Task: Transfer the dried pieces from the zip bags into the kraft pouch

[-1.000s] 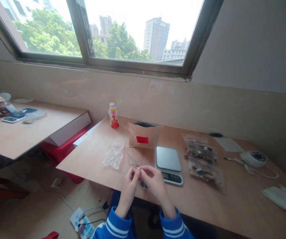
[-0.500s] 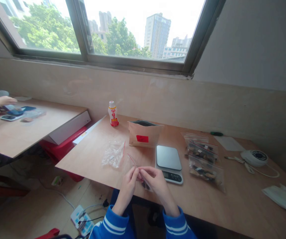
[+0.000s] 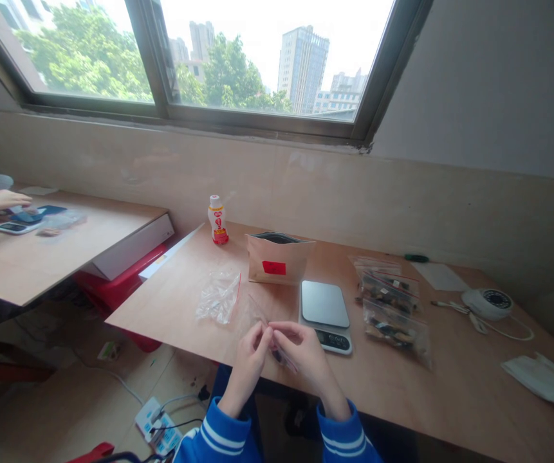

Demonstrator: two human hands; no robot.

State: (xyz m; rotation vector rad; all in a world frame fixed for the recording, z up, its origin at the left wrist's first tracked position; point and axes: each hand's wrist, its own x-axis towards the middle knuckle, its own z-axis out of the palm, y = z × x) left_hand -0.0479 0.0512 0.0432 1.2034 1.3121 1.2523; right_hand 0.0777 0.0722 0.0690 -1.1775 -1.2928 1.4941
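Near the table's front edge, my left hand (image 3: 251, 352) and my right hand (image 3: 300, 347) meet, fingertips pinched together on the top edge of a clear zip bag (image 3: 284, 361). Something dark shows in the bag's lower part, mostly hidden by my fingers. To the right of my hands stands a kitchen scale (image 3: 325, 305) with a bare metal plate. Behind them an open brown paper pouch (image 3: 279, 257) with a red label stands upright. A crumpled clear plastic bag (image 3: 219, 297) with a red zip line lies to the left.
Several filled zip bags (image 3: 395, 325) lie right of the scale. Farther right are a white dome camera (image 3: 486, 303) with its cable and a white cloth-like piece (image 3: 542, 379). A drink bottle (image 3: 218, 222) stands at the back. Another person's hand (image 3: 4, 200) is over the left table (image 3: 64, 257).
My fingertips have drawn slightly closer together along the bag's top edge, and the bag has tilted a little. The view has shifted slightly.
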